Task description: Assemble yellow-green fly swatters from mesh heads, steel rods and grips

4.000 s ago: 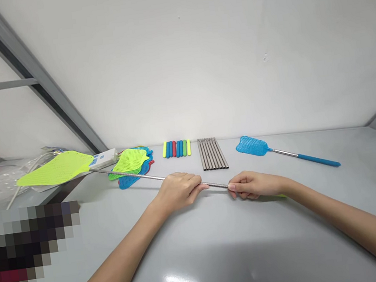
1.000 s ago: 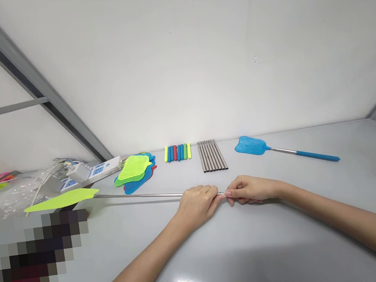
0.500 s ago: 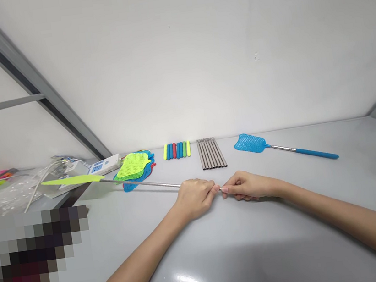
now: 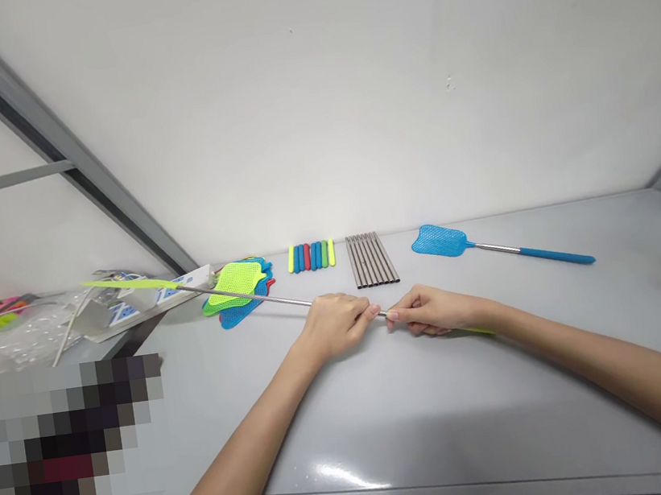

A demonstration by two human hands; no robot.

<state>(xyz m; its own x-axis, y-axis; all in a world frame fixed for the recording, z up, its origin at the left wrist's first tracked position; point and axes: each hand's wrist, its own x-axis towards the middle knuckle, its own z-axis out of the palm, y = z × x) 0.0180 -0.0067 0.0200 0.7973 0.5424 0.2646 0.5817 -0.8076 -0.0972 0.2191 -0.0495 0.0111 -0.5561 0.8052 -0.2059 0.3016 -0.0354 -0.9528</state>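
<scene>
A fly swatter with a yellow-green head [image 4: 131, 284] and an extended thin metal rod [image 4: 245, 294] slants across above the table, its head at the left seen nearly edge-on. My left hand [image 4: 336, 324] is closed around the rod. Just right of it, my right hand [image 4: 427, 309] pinches the swatter near the rod's end, with a short piece of metal showing between the hands. A yellow-green grip [image 4: 479, 331] peeks out beneath my right wrist; its rest is hidden by the hand.
A blue fly swatter [image 4: 442, 241] lies at the right. Behind my hands are a row of metal tubes [image 4: 372, 258], coloured handle grips [image 4: 311, 256] and stacked swatter heads [image 4: 238, 284]. Further left sit a power strip [image 4: 189, 285] and clear plastic bags [image 4: 25, 336]. A wall [image 4: 312, 104] stands behind the table.
The yellow-green swatter head has tilted closer to edge-on. A yellow-green grip now shows under my right wrist. The view has shifted slightly; both hands keep their hold.
</scene>
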